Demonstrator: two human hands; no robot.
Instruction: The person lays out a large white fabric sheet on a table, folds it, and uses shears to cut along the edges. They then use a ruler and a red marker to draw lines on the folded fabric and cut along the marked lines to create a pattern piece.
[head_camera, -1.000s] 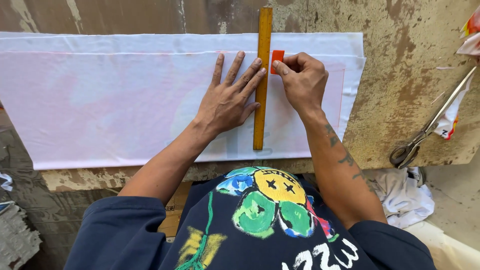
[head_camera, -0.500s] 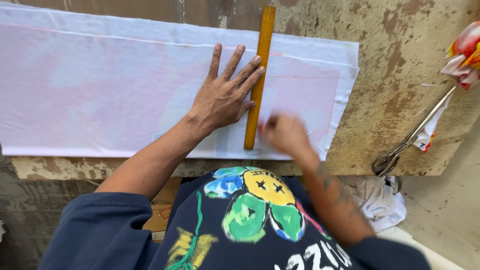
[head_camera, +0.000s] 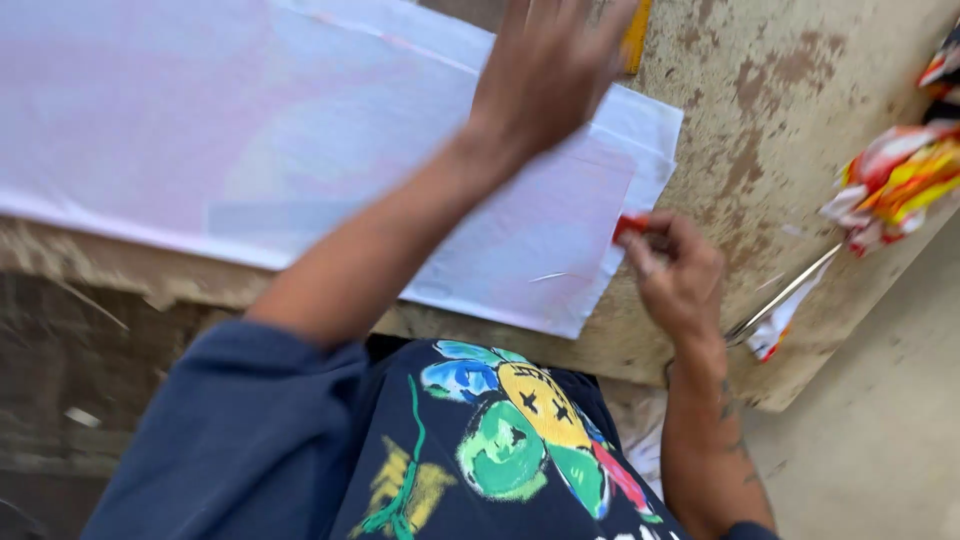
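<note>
Two hands in view, both blurred. Your left hand (head_camera: 550, 70) is cut off at 12 o'clock, so its grip cannot be judged; it covers most of the yellow ruler (head_camera: 637, 35). Your right hand (head_camera: 680, 275) pinches red chalk (head_camera: 630, 226) at the white cloth (head_camera: 300, 150) corner, 3 o'clock. Bare bench (head_camera: 760, 130) lies beyond the cloth edge.

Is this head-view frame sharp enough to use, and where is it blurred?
Head view: strong motion blur on the left hand and yellow ruler; right hand with its red chalk softer but readable; white fabric evenly lit, no glare.
</note>
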